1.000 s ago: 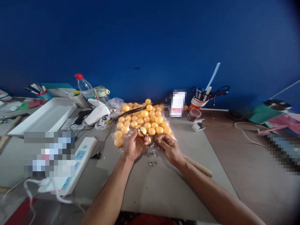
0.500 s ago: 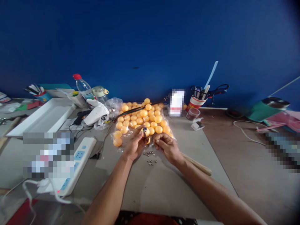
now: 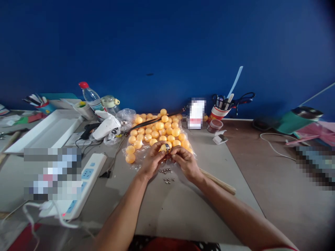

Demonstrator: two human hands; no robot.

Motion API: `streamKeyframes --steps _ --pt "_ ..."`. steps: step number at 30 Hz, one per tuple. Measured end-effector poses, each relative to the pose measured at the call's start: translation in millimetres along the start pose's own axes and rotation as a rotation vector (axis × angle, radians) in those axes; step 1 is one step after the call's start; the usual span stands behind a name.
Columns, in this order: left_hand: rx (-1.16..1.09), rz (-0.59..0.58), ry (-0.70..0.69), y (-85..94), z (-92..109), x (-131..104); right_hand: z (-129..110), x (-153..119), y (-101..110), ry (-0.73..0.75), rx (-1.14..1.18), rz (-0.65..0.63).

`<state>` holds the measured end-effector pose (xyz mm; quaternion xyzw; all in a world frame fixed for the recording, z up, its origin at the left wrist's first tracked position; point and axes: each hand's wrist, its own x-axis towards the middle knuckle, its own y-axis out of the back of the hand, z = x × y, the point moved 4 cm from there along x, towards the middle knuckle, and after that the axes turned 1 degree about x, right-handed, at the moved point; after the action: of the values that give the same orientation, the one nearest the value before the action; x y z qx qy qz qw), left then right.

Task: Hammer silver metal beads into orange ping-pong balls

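In my left hand [image 3: 151, 161] is an orange ping-pong ball [image 3: 163, 148] with a dark, shiny patch on its right side. My left fingers and thumb are closed round it. My right hand [image 3: 184, 161] is at the ball's right side, thumb and forefinger pinched together. Whatever the pinch holds is too small or hidden to make out. Small shiny metal balls [image 3: 166, 180] lie in two loose groups on the table below my hands. Beyond them, many more orange ping-pong balls [image 3: 159, 126] rest on clear plastic, with a dark strap [image 3: 149, 122] across them.
On the left are a white power strip [image 3: 86, 181], a white tray [image 3: 47, 134], a glue gun [image 3: 90, 130] and a bottle [image 3: 91, 97]. A wooden stick [image 3: 220, 183] lies beside my right forearm. A pen cup [image 3: 217, 113] and small jar [image 3: 215, 126] stand back right.
My right fingers have come up and inward to the ball held in my left hand. The ball has turned or shifted slightly right, its dark patch now facing my right fingers.
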<state>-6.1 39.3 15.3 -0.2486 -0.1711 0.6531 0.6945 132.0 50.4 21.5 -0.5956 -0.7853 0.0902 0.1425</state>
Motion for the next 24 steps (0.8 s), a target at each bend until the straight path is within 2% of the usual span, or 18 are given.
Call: streamKeyframes --steps 9,24 --pt "0.187 -0.044 -0.006 -3.7 3.5 -3.2 4.0 0.2 0.3 -0.029 0.021 0.017" --pt "0.279 -0.016 -0.034 -3.1 2.5 -4.2 16.1 -0.2 4.1 -0.139 0.145 0.037"
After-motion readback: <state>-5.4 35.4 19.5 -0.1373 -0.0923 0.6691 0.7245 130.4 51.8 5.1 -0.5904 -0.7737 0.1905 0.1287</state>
